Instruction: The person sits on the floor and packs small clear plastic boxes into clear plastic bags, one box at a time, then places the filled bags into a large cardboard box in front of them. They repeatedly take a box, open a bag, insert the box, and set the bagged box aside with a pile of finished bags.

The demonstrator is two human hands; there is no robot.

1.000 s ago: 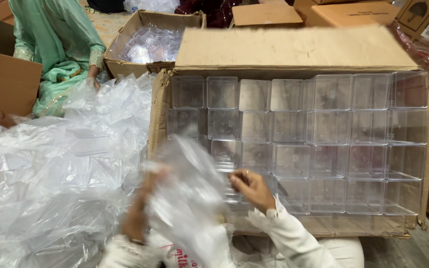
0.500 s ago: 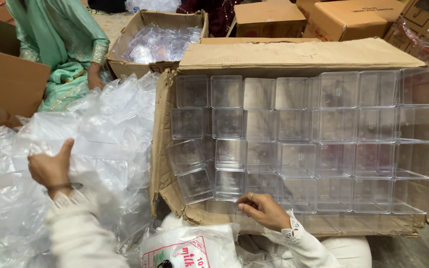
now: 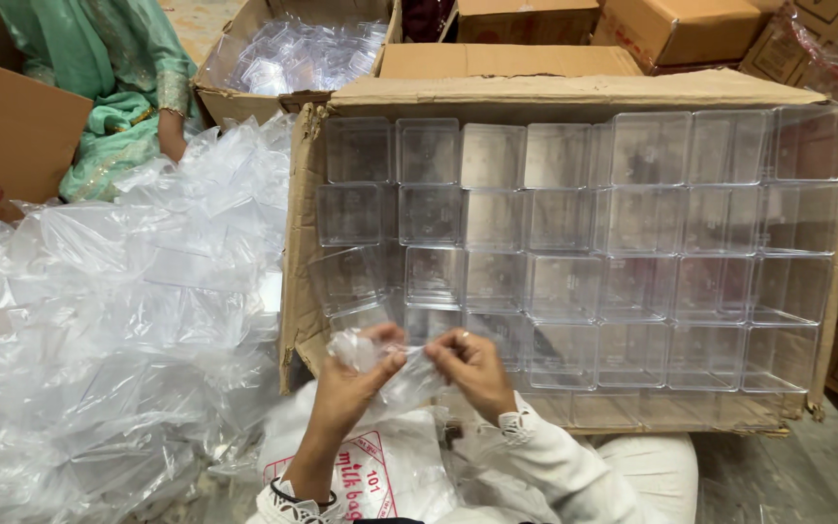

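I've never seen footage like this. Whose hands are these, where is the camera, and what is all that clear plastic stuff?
There is no machine here: the camera sits on a person's head and looks down at their own two hands. The left hand and the right hand meet in front of them, both pinching a small clear plastic wrapper between the fingers. Right behind the hands a big cardboard box lies on its side, filled with rows of clear plastic boxes. To the left is a heap of empty clear bags. Farther back, another person in green sits beside a second carton of clear plastic items.
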